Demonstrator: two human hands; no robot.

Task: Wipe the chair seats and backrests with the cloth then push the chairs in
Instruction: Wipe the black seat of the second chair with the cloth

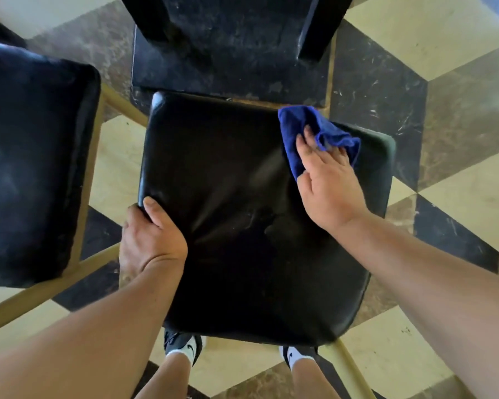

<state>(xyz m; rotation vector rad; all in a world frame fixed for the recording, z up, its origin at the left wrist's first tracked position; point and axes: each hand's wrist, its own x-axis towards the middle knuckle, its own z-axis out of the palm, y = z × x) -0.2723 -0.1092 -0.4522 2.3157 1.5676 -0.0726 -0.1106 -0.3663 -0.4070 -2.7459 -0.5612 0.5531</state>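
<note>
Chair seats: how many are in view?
2. The centre seat, gripped at its edge by the left hand; the left seat, cut off by the frame edge. Others may be out of view.

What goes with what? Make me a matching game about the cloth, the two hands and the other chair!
Things:
1. blue cloth
2. left hand
3. right hand
4. other chair seat

Where or how:
A. grips the left edge of the middle seat
B. presses flat on the cloth
C. bunched at the middle seat's far right corner
D. stands at the left, untouched

Pairs: 1-C, 2-A, 3-B, 4-D
</note>
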